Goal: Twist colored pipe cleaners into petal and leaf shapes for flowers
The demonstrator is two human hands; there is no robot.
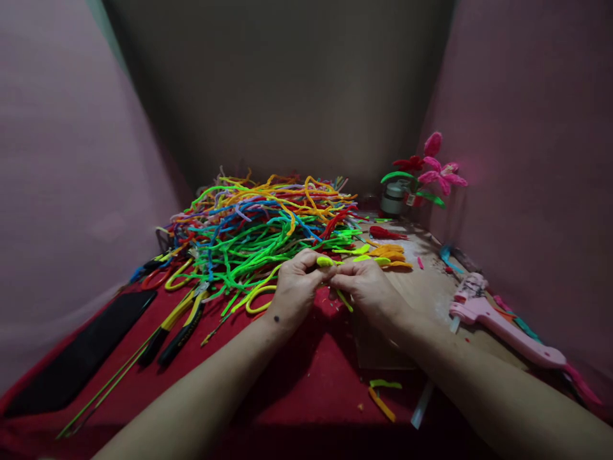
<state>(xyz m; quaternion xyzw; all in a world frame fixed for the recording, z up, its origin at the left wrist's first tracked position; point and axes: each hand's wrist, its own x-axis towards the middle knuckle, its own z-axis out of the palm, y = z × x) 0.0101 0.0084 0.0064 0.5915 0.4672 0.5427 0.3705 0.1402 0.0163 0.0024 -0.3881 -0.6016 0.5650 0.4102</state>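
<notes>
My left hand (300, 281) and my right hand (366, 284) meet in the middle of the view, fingertips pinched together. Between them is a yellow-green pipe cleaner (325, 262), its thick looped end showing above my left fingers and a thin tail hanging below my right ones. Just beyond my right hand lie more yellow-green pipe-cleaner pieces (363, 250) and a bundle of orange ones (395, 250). Behind my left hand spreads a large heap of coloured pipe cleaners (258, 239). The fingertips hide part of the held piece.
Yellow-and-black pliers (184, 326) and a flat black object (81, 348) lie on the red cloth at left. At right, a pink glue gun (507, 326) rests on a board (421, 294). Pink pipe-cleaner flowers (440, 172) stand at the back right. Offcuts (382, 404) lie in front.
</notes>
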